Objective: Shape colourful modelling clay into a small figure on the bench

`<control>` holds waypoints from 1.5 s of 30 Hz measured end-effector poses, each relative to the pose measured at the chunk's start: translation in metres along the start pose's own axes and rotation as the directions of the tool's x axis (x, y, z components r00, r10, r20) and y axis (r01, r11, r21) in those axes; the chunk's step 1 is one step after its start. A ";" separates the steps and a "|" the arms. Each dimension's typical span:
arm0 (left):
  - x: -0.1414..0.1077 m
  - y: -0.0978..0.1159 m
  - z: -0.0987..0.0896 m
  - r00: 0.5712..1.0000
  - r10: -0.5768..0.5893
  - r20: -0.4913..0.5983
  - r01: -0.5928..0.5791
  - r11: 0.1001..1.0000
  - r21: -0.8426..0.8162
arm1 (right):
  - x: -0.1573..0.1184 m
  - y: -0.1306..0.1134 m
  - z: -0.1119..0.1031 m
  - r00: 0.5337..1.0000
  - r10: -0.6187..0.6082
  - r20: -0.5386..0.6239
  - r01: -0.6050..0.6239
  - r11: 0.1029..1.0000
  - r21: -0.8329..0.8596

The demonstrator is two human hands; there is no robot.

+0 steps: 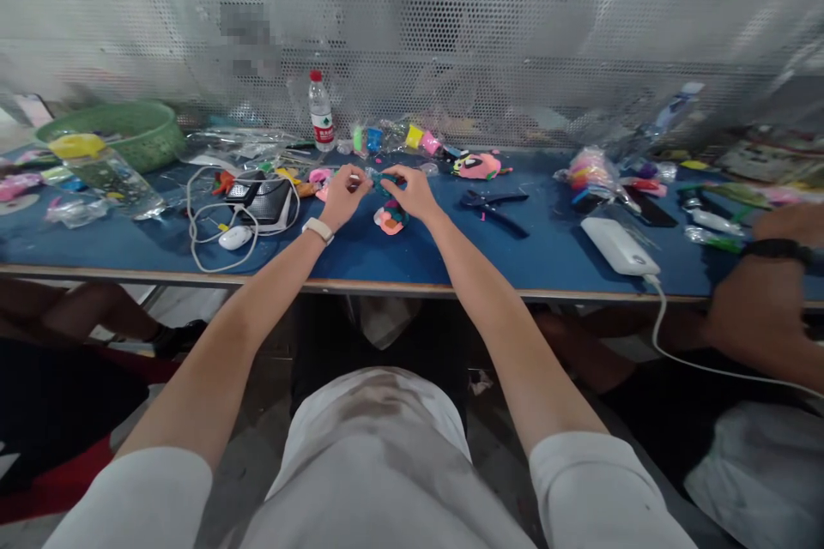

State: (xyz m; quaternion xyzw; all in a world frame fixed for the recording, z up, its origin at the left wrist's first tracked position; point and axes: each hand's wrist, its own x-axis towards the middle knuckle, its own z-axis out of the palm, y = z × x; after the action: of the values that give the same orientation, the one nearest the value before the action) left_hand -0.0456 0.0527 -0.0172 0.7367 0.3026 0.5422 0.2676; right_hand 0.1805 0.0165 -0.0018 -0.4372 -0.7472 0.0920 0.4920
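Observation:
Over the blue table (270, 250), both my hands are close together in front of me. My left hand (346, 194), with a pale band on its wrist, is closed in a pinch; whatever its fingertips hold is too small to make out. My right hand (414, 192) has thumb and fingers curled round a teal piece of modelling clay (388, 182), partly hidden by the fingers. Just below them a pink clay piece (390, 220) with brown and dark patches rests on the table. Pink clay (318, 177) also lies behind my left hand.
Dark pliers (495, 208) and a pink clay figure (477, 165) lie to the right, near a white power bank (619, 247). Leftward are a cabled black box (267, 199), a clear jar (122, 180) and a green basin (138, 133). A bottle (320, 116) stands behind. A co-worker's arm (766, 292) reaches in at right.

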 end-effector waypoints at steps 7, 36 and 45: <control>0.004 -0.001 0.004 0.998 -0.014 -0.057 0.013 1.000 -0.020 | 0.001 0.002 0.001 0.994 0.056 -0.096 -0.064 0.995 -0.082; 0.000 -0.011 0.007 0.990 -0.125 0.062 0.136 0.959 -0.250 | -0.004 -0.007 0.005 0.997 0.020 -0.076 -0.021 1.000 -0.019; -0.001 -0.006 0.005 0.987 -0.155 0.047 0.162 0.957 -0.239 | -0.006 -0.018 0.005 0.995 -0.015 -0.095 0.010 0.998 -0.060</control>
State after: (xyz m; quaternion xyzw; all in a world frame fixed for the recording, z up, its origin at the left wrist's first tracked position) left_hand -0.0421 0.0556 -0.0235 0.6796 0.2887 0.5414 0.4022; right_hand 0.1665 0.0027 0.0023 -0.4509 -0.7279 0.0455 0.5146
